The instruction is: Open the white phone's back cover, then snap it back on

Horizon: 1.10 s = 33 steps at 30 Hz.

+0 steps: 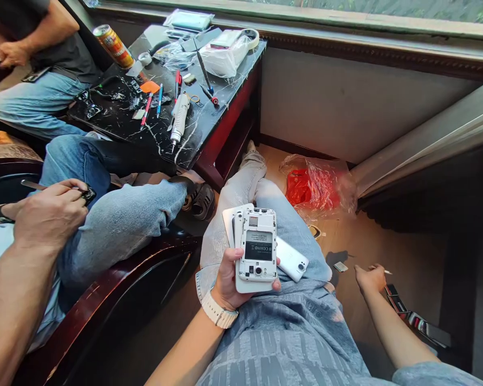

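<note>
One opened phone (258, 244), white-framed, battery and camera lens showing, upper face toward the viewer: in the left hand (227, 274), which grips it by the edges above the lap, thumb on one side and fingertips at the other; wrist fitted with a pale watch (219, 312). Further pale phones or covers lie stacked directly beneath it, their number unclear. One white phone (293, 261), rear camera visible, lying aslant on the thigh, just beside the stack. One right hand (369, 279), held out over the floor, fingers closed on a slim white stick (388, 272); near it, a small flat piece (340, 266) on the floor, and a row of dark boxed or cased items (418, 323). One red bag (312, 185) in clear plastic, on the floor beyond the knees. One black marbled table (195, 134), bearing a white power screwdriver (181, 118), pens, a tilted-looking orange can (113, 46) and a tape roll (250, 38). At left, a co-worker's hand (50, 212) with a small dark part (89, 195).
</note>
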{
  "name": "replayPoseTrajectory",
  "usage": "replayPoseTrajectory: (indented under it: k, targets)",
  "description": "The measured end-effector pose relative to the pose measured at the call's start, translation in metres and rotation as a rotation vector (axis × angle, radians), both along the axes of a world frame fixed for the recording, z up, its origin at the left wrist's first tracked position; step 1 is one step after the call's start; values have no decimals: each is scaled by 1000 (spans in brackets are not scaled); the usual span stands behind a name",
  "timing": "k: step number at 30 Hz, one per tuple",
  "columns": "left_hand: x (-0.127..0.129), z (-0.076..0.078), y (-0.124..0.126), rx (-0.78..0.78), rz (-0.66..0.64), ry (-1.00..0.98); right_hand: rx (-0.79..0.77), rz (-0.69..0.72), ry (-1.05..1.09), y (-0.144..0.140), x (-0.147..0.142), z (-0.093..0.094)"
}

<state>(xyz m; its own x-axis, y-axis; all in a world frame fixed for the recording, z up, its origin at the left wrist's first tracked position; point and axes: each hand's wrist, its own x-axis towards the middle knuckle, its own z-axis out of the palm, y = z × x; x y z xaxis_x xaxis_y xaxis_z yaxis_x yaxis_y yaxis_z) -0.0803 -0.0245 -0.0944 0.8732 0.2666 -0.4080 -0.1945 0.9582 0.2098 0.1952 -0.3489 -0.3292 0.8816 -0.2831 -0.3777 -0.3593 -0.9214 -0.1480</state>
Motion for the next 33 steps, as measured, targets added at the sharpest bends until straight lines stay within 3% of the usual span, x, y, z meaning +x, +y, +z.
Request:
replayPoseTrajectory:
  k: [4,9,15,22,27,33]
  targets:
    - [-1,-1,1,4,-14,-2,236,102,-125,49,-7,23]
    - [-5,-1,0,30,-17,7,573,324,-265,117,-24,73]
    - [-9,1,3,29,20,-29,890,677,-138,171,-52,136]
    - [-15,0,7,15,22,-75,936,1051,88,175,-80,175]
    - [-18,-1,9,-12,61,-72,768,1188,156,169,-93,181]
    - [-21,-6,8,-6,41,-131,728,1302,139,167,-103,183]
